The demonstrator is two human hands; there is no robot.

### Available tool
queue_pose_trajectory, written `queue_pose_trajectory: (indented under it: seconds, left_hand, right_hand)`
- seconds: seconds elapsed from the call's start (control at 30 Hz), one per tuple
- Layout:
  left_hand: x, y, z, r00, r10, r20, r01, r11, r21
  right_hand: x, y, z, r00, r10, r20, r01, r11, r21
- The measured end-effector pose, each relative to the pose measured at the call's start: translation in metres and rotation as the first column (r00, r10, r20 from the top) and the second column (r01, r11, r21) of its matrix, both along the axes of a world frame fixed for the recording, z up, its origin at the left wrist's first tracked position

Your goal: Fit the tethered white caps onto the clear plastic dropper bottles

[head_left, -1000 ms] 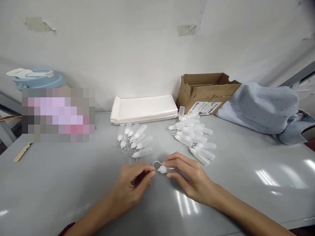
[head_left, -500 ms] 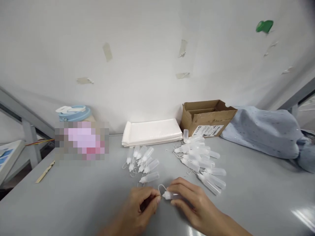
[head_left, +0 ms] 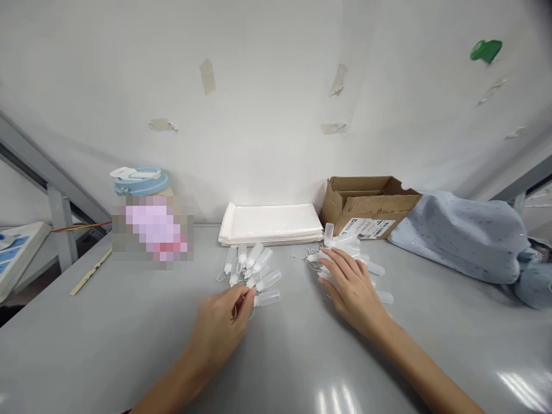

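My left hand [head_left: 222, 322] is closed in a pinch at the near edge of the left group of small translucent dropper bottles [head_left: 261, 260]. Its fingertips are beside the white tip of the nearest dropper bottle [head_left: 268, 297], which lies on its side. A thin pale cord [head_left: 252, 314] curves out below the fingers; what they hold is hidden. Over the right pile of dropper bottles [head_left: 376, 268] reaches my right hand [head_left: 351, 287], open, fingers stretched out and covering part of the pile. Thin cords hang around several bottle tips.
A stack of white packets [head_left: 271, 223] lies against the wall. Right of it stands an open cardboard box [head_left: 379, 207], then a pale blue cloth [head_left: 466, 236]. A blue-lidded container [head_left: 142, 181] is at the back left, near a wooden stick [head_left: 90, 273] on the grey table [head_left: 284, 362].
My right hand has let go of a dropper bottle and moved up and right to the right pile. My left hand has moved up and left to the left group. The view has shifted slightly.
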State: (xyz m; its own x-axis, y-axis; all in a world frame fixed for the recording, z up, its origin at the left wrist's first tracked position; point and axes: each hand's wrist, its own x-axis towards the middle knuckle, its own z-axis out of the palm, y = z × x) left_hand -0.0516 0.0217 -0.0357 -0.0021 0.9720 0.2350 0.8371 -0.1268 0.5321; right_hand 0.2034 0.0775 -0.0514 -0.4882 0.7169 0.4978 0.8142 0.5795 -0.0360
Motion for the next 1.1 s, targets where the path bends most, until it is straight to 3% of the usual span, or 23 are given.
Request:
queue_pose_trajectory:
  seconds: [0.33, 0.53, 0.73, 0.9, 1.1]
  left_hand:
    - [0.001, -0.002, -0.006, 0.98, -0.155, -0.121, 0.154, 0.988, -0.019]
    - [0.001, -0.004, -0.015, 0.958, -0.205, -0.199, 0.211, 0.977, 0.009]
    - [-0.001, -0.005, -0.011, 0.96, -0.182, -0.212, 0.204, 0.976, 0.083]
    - [0.0, -0.007, -0.006, 0.964, -0.184, -0.195, 0.208, 0.972, 0.11]
    - [0.001, -0.009, -0.003, 0.967, -0.204, -0.155, 0.22, 0.971, 0.093]
  right_hand:
    - [-0.006, 0.01, 0.002, 0.968, -0.131, 0.214, 0.136, 0.991, -0.013]
    - [-0.022, 0.027, 0.012, 0.96, -0.054, 0.273, 0.065, 0.997, -0.031]
    - [-0.04, 0.043, 0.02, 0.945, -0.011, 0.326, 0.035, 0.997, -0.068]
    - [-0.034, 0.04, 0.015, 0.962, -0.027, 0.272, 0.042, 0.998, -0.049]
    - [-0.022, 0.02, 0.015, 0.997, 0.044, 0.058, -0.042, 0.999, -0.026]
